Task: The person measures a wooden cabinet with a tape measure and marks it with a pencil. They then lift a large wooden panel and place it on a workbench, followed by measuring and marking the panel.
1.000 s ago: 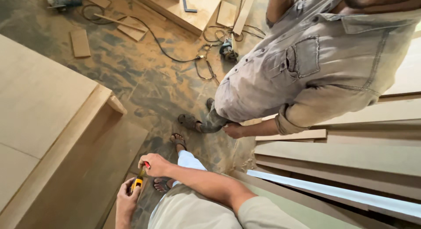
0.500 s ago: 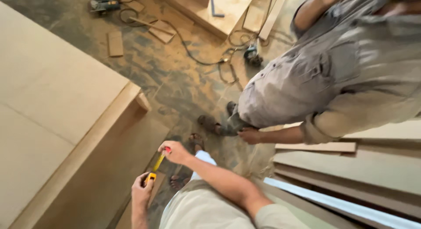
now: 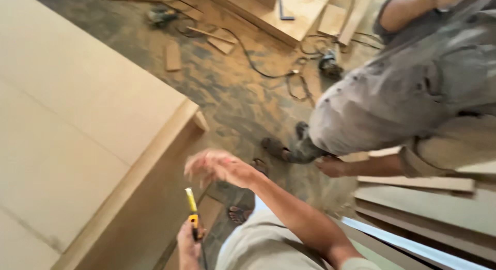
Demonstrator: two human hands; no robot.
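My left hand (image 3: pixel 188 245) sits at the bottom edge, gripping a yellow tape measure (image 3: pixel 194 222) whose short yellow blade sticks upward. My right hand (image 3: pixel 217 166) is blurred a little above the blade's tip, fingers spread, touching nothing I can make out. Both hands hover beside the tall brown side of a big fibreboard cabinet (image 3: pixel 93 146) on the left. My sandalled foot (image 3: pixel 237 214) shows below on the dusty floor.
A co-worker in a grey shirt (image 3: pixel 392 94) stands at right, one hand (image 3: pixel 330 166) on stacked boards (image 3: pixel 429 197). Offcuts (image 3: pixel 172 56), a black cable (image 3: pixel 258 68) and power tools (image 3: pixel 330 65) lie on the sawdust floor. A wooden panel (image 3: pixel 289 14) lies at the back.
My right hand let go of the tape's red tip and lifted away with fingers spread. The blade now stands short from the case. The view swung left.
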